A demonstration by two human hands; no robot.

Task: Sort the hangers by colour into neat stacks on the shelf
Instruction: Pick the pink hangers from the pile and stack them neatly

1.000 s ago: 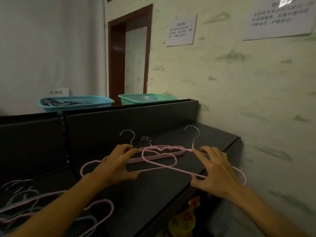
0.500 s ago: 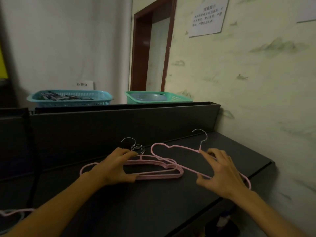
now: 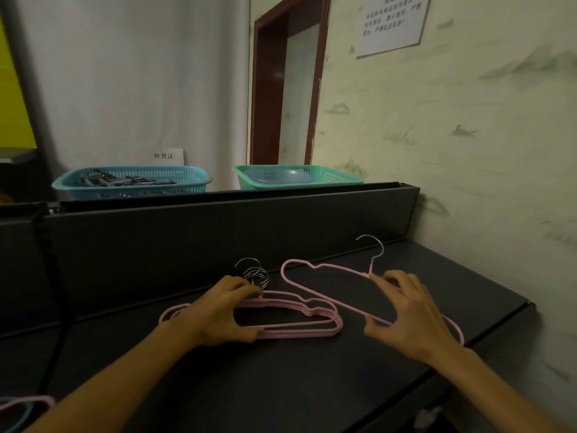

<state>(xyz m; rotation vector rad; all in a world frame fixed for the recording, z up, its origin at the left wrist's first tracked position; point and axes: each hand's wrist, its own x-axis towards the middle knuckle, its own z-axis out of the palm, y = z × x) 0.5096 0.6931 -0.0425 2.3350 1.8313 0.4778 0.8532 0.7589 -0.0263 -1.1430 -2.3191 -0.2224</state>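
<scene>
**Loose pink hanger at the shelf's right end, not yet on the stack**

Risks, as judgement: the single pink hanger (image 3: pixel 324 284) lies askew to the pink hanger stack (image 3: pixel 299 320), its left shoulder loop crossing just above the stack's right end. If it is slid over without a lift, its wire could snag the stack's upper bars and drag the pile out of line. Its right end sits close to the front right edge of the dark shelf (image 3: pixel 281 385), so a careless push could tip it off. Its hook (image 3: pixel 373 250) points away from the bunched stack hooks (image 3: pixel 256 273); unless turned to match, the stack will not be neat.

Left hand (image 3: pixel 218 314): fingers curled over the top bars near the hooks, thumb against the bottom bar, so it clamps the stack flat on the shelf.

Right hand (image 3: pixel 412 314): fingers spread and bent, fingertips (image 3: pixel 388 281) on the neck just below the hook, thumb touching the lower bar. A light, wide pinch across the hanger rather than a fist.

More hangers, pink and blue (image 3: pixel 18 407), show at the bottom left corner, unsorted from what shows.
</scene>
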